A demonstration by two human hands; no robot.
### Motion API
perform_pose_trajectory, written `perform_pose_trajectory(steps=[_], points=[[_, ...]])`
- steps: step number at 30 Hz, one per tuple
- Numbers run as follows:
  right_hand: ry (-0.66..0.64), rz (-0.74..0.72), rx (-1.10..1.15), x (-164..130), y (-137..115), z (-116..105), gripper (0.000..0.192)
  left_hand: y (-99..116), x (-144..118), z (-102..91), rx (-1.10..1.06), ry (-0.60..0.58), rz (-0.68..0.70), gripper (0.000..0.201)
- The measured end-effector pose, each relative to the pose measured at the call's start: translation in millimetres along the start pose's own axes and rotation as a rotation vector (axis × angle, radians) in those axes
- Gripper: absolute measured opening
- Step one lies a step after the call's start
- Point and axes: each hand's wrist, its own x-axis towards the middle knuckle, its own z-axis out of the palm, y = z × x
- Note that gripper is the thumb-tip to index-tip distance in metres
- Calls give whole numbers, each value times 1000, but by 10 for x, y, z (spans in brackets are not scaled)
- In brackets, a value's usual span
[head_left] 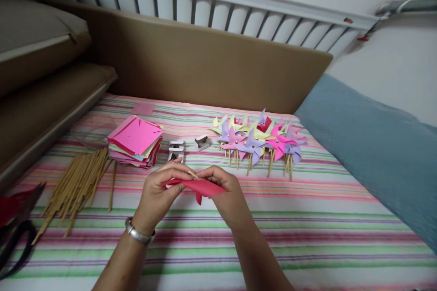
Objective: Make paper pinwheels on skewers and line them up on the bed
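Two hands [164, 191] over striped sheet [307, 236]; white railing [218, 7]

Hidden and cut-off parts around the striped bedsheet [307, 236]

The black-handled scissors [13, 236] are running off the left edge of the striped bedsheet's view, their blades blurring into a red paper scrap [8, 207]. The folded red paper piece [201, 187] is hiding most of a thin wooden stick [193, 174] and the fingertips under it. Two small white and grey objects [189, 146] beyond it are staying too small to identify.
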Motion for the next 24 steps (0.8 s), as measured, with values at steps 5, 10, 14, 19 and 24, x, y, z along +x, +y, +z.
perform_pose_trajectory(steps=[5,10,14,19,24], points=[[1,-16,-31,10,58,-14,10,1,-1,0,-16,-15,-3,7],[-3,-13,-8,-3,39,-1,10,-1,-1,-1,3,-17,3,6],[12,-20,-28,-12,8,14,8,3,1,6,-5,-13,-14,5],[77,-101,-161,2,-11,10,4,15,2,29,-44,18,-49,3],[107,-188,-258,5,-20,6,10,16,-10,57,-69,69,-71,2]])
